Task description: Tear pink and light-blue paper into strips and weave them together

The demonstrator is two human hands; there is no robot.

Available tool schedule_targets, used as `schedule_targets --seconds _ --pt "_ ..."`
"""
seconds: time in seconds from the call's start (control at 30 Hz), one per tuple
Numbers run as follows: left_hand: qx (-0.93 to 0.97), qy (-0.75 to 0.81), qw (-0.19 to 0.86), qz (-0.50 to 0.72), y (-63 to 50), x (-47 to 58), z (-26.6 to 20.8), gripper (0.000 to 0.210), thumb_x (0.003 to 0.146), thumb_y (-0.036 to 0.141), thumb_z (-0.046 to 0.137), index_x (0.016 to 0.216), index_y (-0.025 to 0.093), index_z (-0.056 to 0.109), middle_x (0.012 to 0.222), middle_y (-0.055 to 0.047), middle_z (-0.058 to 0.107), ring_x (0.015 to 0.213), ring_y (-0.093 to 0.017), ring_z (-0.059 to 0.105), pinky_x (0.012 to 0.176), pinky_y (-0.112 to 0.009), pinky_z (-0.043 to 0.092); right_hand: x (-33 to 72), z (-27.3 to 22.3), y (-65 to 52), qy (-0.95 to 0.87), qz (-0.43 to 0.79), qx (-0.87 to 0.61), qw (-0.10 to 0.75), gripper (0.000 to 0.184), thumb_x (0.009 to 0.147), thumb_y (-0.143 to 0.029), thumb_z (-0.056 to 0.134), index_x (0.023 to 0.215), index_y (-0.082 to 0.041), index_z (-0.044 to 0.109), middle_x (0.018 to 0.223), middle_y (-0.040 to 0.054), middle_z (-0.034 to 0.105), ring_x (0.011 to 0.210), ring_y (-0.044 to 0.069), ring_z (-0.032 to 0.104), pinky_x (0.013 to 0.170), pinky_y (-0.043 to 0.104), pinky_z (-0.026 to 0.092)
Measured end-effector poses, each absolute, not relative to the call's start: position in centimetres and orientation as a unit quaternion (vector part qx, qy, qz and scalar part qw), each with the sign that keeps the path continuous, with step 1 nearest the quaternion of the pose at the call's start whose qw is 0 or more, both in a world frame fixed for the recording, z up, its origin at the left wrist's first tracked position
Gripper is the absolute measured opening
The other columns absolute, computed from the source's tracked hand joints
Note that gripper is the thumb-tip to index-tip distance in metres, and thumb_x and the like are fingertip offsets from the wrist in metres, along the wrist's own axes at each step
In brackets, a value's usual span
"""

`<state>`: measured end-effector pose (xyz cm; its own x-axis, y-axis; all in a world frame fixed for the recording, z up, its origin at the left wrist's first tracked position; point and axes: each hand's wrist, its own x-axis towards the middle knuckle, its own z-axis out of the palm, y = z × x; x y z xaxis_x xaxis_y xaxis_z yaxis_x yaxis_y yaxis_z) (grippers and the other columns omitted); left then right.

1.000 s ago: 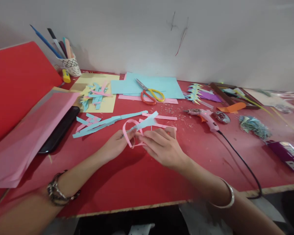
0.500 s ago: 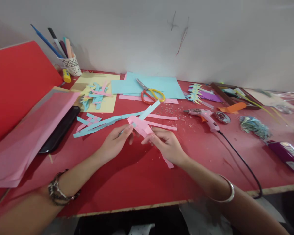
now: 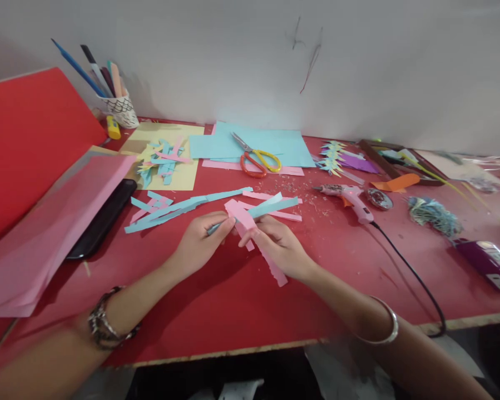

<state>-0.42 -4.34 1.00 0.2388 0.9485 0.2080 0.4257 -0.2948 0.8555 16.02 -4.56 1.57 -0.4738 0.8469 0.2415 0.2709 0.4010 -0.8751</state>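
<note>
My left hand (image 3: 206,236) is closed on a blue paper strip (image 3: 270,207), pinching it beside a folded pink paper strip (image 3: 241,215). The blue strip passes by the pink fold, and its two ends fan out to the right. My right hand (image 3: 284,244) pinches the pink strip, whose tail hangs below the fingers toward the table. Behind the hands lie loose blue strips (image 3: 183,208) and pink strips (image 3: 289,215). A small woven pink-and-blue piece (image 3: 152,205) rests to the left of them.
Scissors (image 3: 254,155) lie on blue paper sheets (image 3: 298,145) at the back. A pink glue gun (image 3: 350,197) with a black cord sits on the right. Pink sheets (image 3: 58,222) partly cover a black phone-like object (image 3: 104,222) at left. A pen cup (image 3: 123,109) stands against the wall.
The blue strip's ends have swung down to the right and spread apart. The pink fold has tilted more upright, and more of its tail shows below my hands.
</note>
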Motion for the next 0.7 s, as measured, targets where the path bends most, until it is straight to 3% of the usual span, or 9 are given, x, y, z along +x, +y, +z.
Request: schedule_targets --seconds 0.3,0.4,0.5,0.7 --pt "0.77 0.417 0.304 0.376 -4.65 -0.1 0.64 0.027 0.082 0.024 0.038 0.057 0.017 0.047 0.056 0.004 0.047 0.053 -0.008 0.042 0.052 -0.017 0.033 15.49 1.07 -4.65 -0.715 0.456 -0.389 0.36 0.026 0.082 -0.027 0.038 0.066 -0.017 0.055 0.065 -0.0011 0.056 0.063 0.009 0.053 0.063 0.022 0.042" --pt "0.751 0.428 0.34 0.371 -4.7 -0.04 0.74 0.028 0.081 0.026 0.039 0.057 0.017 0.048 0.054 0.004 0.047 0.05 -0.008 0.042 0.051 -0.018 0.033 15.25 1.06 -4.73 -0.655 0.514 -0.388 0.396 0.013 0.079 -0.029 0.045 0.07 -0.019 0.045 0.063 -0.0028 0.055 0.058 0.008 0.052 0.056 0.021 0.043" --pt "0.713 0.449 0.396 0.365 -4.8 0.11 1.06 0.028 0.08 0.027 0.04 0.055 0.017 0.05 0.052 0.004 0.048 0.046 -0.008 0.041 0.049 -0.019 0.033 15.12 1.07 -4.85 -0.602 0.569 -0.379 0.413 0.018 0.078 -0.032 0.047 0.071 -0.021 0.034 0.061 -0.0049 0.054 0.056 0.008 0.053 0.055 0.021 0.044" --pt "0.591 0.5 0.484 0.408 -4.55 0.04 0.66 0.03 0.077 0.037 0.044 0.054 0.018 0.051 0.049 0.004 0.048 0.045 -0.009 0.042 0.045 -0.02 0.032 15.25 1.33 -4.86 -0.58 0.6 -0.382 0.398 0.015 0.084 -0.032 0.035 0.074 -0.021 0.033 0.064 -0.0037 0.056 0.059 0.008 0.056 0.06 0.025 0.046"
